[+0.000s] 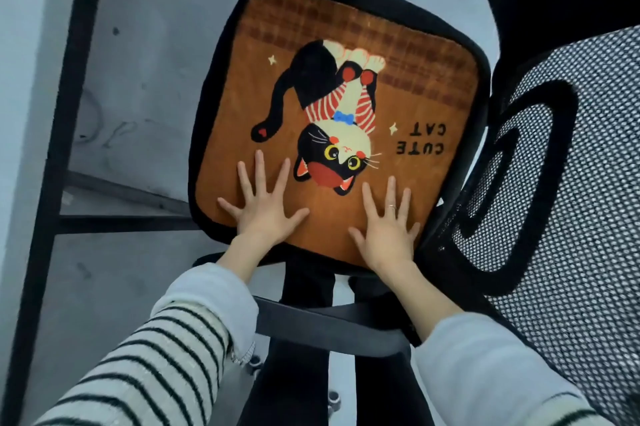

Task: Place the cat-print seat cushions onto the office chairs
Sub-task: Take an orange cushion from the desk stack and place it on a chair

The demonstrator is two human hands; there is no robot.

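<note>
Cushion (346, 106) lies flat on chair seat (221, 54), centre frame. My left hand (266, 214) and right hand (388, 235), fingers spread, press its near edge; most of it extends toward upper frame.

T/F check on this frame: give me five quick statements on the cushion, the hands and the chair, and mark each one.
1. The cat-print cushion lies on the seat of an office chair. True.
2. The left hand grips the cushion's edge with curled fingers. False: it lies flat on the cushion, fingers spread.
3. The right hand lies flat on the cushion. True.
4. The cushion's background is blue. False: it is orange-brown, with a black cat.
5. The mesh backrest stands to the left of the cushion in the picture. False: it is on the right.
</note>
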